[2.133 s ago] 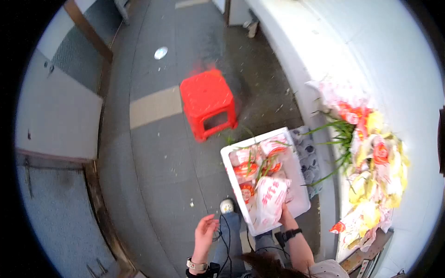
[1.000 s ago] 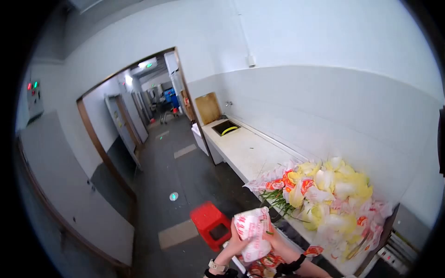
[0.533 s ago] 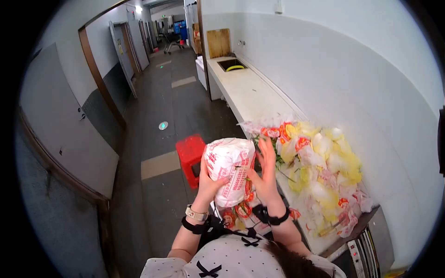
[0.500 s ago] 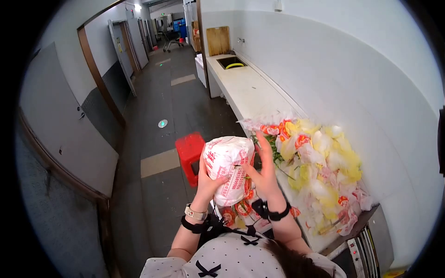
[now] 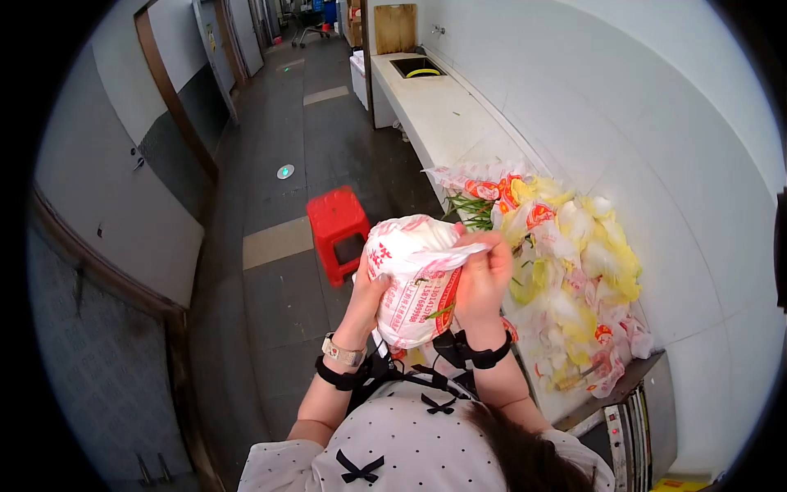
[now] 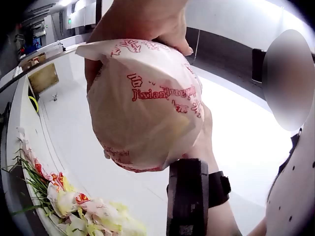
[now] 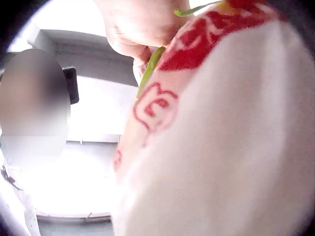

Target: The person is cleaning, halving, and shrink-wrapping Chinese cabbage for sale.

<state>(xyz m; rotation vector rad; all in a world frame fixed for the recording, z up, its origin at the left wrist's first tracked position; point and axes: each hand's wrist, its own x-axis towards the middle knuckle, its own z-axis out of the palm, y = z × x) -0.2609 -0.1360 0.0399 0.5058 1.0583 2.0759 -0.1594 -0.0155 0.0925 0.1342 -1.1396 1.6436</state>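
Note:
In front of the body, both hands hold up a rounded bundle wrapped in white paper with red print (image 5: 410, 307). My left hand (image 5: 365, 299) grips its left side, thumb across the front. My right hand (image 5: 484, 283) pinches the wrapper's upper edge, which stretches out to the right in a flap. A green leaf strip (image 5: 440, 312) sticks to the bundle's front. The left wrist view shows the printed paper (image 6: 147, 113) closed over the bundle's end. Seen from the right wrist, white wrapping (image 7: 231, 132) fills much of the picture. The paper hides what is inside.
At the right, a long white counter (image 5: 447, 119) bears a heap of yellowish cabbage leaves and printed wrappers (image 5: 574, 271), with thin green leaves (image 5: 471, 209) at its edge. A red plastic stool (image 5: 338, 221) stands on the floor ahead. Farther back is a sink (image 5: 418, 67).
The right hand lifted the bundle from the white foam box and the left hand joined it. Since half a second ago, the right fingers have curled onto the wrapper and drawn its edge outward.

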